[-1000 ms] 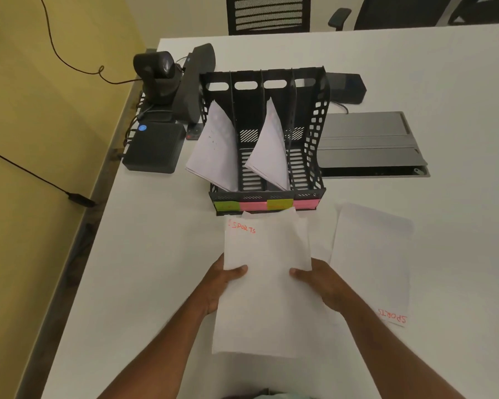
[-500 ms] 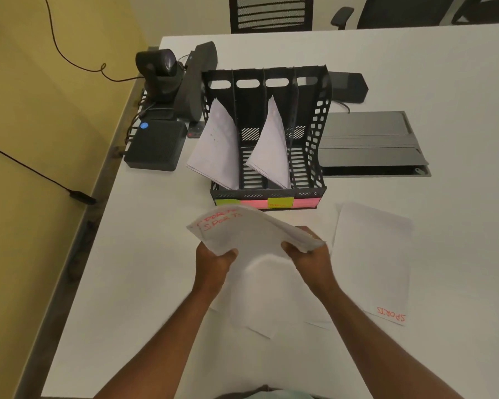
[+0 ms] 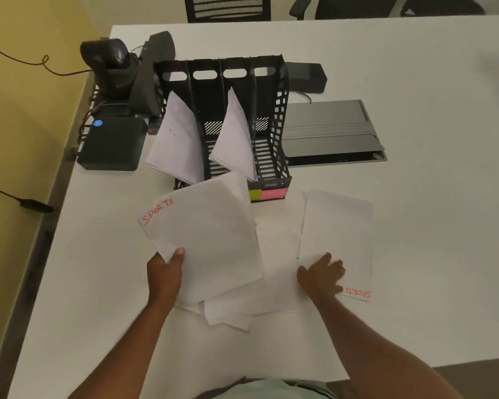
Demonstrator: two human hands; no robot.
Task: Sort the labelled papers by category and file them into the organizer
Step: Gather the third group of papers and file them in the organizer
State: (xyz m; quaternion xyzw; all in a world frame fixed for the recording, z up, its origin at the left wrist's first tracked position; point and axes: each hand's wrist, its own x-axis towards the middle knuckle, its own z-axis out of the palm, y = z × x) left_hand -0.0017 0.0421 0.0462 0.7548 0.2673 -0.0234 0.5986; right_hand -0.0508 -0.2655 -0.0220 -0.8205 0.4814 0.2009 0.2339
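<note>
Left hand [image 3: 164,272] at seven o'clock, thumb pinching the near-left corner of a white paper sheet lettered "SPORTS" in red [image 3: 205,237], lifted and tilted, far edge overlapping the front lip of the black four-slot plastic organizer [image 3: 277,116] at twelve o'clock. Right hand [image 3: 320,276] at four o'clock, fingers spread and laid flat on the near-left part of a second white "SPORTS" sheet lying flat [image 3: 340,234], red lettering upside down at its near-right corner. Loose pile of white papers [image 3: 242,309] between the two hands, corners fanned toward six o'clock, partly under the lifted sheet. White folded papers [image 3: 176,142] standing in the first organizer slot, more in the third; second and fourth slots showing bare slats. Yellow and pink sticky labels [image 3: 268,194] on the organizer's front edge. White bench [image 3: 429,226] open toward three o'clock; left edge close at nine o'clock, black box [image 3: 113,145] crowding ten o'clock.
</note>
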